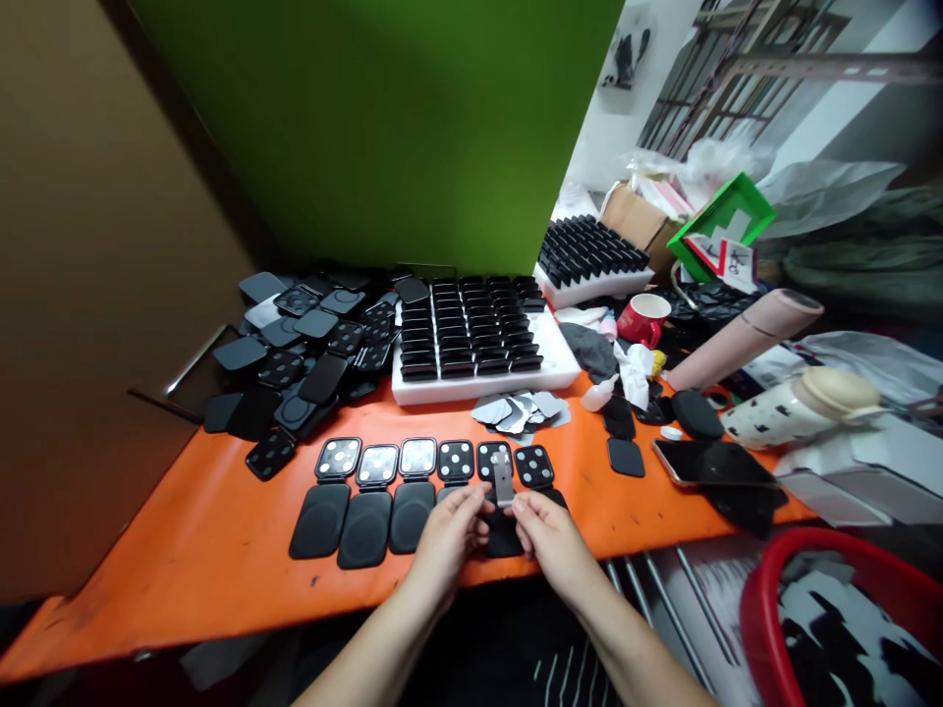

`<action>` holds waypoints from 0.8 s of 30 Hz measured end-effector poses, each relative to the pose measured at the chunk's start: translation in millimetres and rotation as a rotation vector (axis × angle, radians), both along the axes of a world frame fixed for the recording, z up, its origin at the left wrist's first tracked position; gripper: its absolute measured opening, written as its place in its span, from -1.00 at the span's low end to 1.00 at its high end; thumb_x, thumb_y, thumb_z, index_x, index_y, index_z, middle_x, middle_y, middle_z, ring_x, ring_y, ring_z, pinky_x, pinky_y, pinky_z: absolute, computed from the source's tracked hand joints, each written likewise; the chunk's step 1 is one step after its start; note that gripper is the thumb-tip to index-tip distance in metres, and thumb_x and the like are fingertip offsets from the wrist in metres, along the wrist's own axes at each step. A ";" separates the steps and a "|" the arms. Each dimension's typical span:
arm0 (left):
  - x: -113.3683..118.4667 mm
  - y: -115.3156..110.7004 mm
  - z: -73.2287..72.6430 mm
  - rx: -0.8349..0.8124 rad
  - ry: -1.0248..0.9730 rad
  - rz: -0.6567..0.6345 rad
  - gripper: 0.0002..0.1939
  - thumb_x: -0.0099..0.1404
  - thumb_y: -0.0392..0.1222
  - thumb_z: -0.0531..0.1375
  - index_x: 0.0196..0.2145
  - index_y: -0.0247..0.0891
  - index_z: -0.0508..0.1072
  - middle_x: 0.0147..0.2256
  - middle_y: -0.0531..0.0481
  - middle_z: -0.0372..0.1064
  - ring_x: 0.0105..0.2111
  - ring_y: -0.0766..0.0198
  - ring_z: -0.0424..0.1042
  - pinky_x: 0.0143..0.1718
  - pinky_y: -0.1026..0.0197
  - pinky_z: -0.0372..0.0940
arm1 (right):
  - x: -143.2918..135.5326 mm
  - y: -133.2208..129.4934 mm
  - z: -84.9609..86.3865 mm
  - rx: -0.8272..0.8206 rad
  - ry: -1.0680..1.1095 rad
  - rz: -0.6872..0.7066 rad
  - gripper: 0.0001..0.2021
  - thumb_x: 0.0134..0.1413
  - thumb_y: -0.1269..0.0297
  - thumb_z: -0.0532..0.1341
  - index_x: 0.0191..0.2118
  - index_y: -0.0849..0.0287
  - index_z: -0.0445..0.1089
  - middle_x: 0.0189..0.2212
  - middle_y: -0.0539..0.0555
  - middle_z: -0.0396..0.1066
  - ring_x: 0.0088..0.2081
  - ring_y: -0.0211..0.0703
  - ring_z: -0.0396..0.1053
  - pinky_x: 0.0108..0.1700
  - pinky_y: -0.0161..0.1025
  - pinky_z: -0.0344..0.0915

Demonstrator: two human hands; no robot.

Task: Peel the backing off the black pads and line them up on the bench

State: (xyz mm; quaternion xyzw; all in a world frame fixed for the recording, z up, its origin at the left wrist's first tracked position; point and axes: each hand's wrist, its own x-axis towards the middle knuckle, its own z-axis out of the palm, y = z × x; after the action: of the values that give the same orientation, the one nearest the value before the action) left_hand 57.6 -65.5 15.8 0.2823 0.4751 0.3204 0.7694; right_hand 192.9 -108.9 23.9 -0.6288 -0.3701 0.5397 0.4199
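Both hands are close together at the front of the orange table, over the right part of a row of opened black folding pads [417, 456]. A small grey metallic strip [503, 481] stands between the fingertips. My left hand [455, 530] has its thumb and fingers pinched beside the strip's left side. My right hand [543, 525] has its thumb and forefinger closed at the strip's lower right edge. Beyond the hands lies a pile of thin grey and white cut pieces [522, 410]. The hands partly cover the lower halves of the pads beneath them.
A white foam tray [486, 385] holds rows of black pieces, with loose black pads [295, 344] heaped left of it. To the right are a red mug [643, 320], a pink tumbler [744, 339], a phone [707, 463] and a red basket [773, 589]. A green panel [383, 128] rises behind.
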 end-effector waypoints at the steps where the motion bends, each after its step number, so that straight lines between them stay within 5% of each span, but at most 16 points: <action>1: -0.3 3.4 -1.5 0.019 0.025 -0.003 -0.71 0.07 -0.04 0.24 -0.32 -0.31 0.45 -0.54 0.07 0.36 -0.68 0.48 0.22 -0.63 0.39 0.11 | -1.4 0.5 2.2 0.000 -0.007 0.015 -0.68 0.06 0.02 0.05 -0.44 0.21 0.28 -0.74 -0.14 0.07 -0.67 -0.36 0.01 -0.61 -0.39 -0.03; 6: -3.6 18.5 -0.3 0.145 0.146 -0.056 -0.75 -0.01 -0.08 0.29 -0.59 -0.34 0.39 -0.70 0.15 0.20 -0.75 0.49 0.08 -0.71 0.39 -0.06 | -6.4 4.0 9.0 0.019 -0.009 0.058 -0.69 0.08 0.05 0.04 -0.43 0.21 0.29 -0.74 -0.14 0.08 -0.66 -0.35 0.02 -0.60 -0.38 -0.02; 15: 3.5 23.3 8.5 0.274 0.197 -0.066 -0.74 0.05 -0.06 0.23 -0.59 -0.32 0.38 -0.70 0.16 0.14 -0.70 0.46 0.08 -0.66 0.38 -0.05 | -3.3 9.5 6.1 0.042 0.010 -0.055 -0.73 0.00 0.06 0.12 -0.48 0.19 0.27 -0.72 -0.14 0.08 -0.65 -0.35 0.04 -0.57 -0.37 0.02; 19: 5.0 22.2 7.9 0.249 0.173 -0.056 -0.72 0.09 -0.03 0.20 -0.39 -0.33 0.47 -0.61 0.11 0.22 -0.67 0.46 0.13 -0.64 0.38 0.00 | 21.8 23.2 18.0 0.101 -0.018 -0.188 -0.73 -0.04 0.07 0.16 -0.50 0.21 0.30 -0.74 -0.13 0.08 -0.65 -0.33 0.06 -0.57 -0.36 0.03; 24: 2.6 20.1 4.0 0.178 0.153 -0.037 -0.68 0.03 -0.01 0.22 -0.36 -0.35 0.50 -0.60 0.09 0.25 -0.68 0.46 0.14 -0.65 0.38 0.02 | 69.7 60.9 26.1 0.137 -0.038 -0.322 -0.74 -0.10 0.09 0.18 -0.52 0.20 0.30 -0.74 -0.13 0.10 -0.66 -0.34 0.08 -0.58 -0.36 0.05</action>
State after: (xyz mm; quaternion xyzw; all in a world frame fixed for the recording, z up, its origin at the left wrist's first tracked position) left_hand 60.1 -45.4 19.7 0.3819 0.4968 0.3245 0.7085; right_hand 262.7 -48.0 50.1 -0.6601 -0.3084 0.4271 0.5355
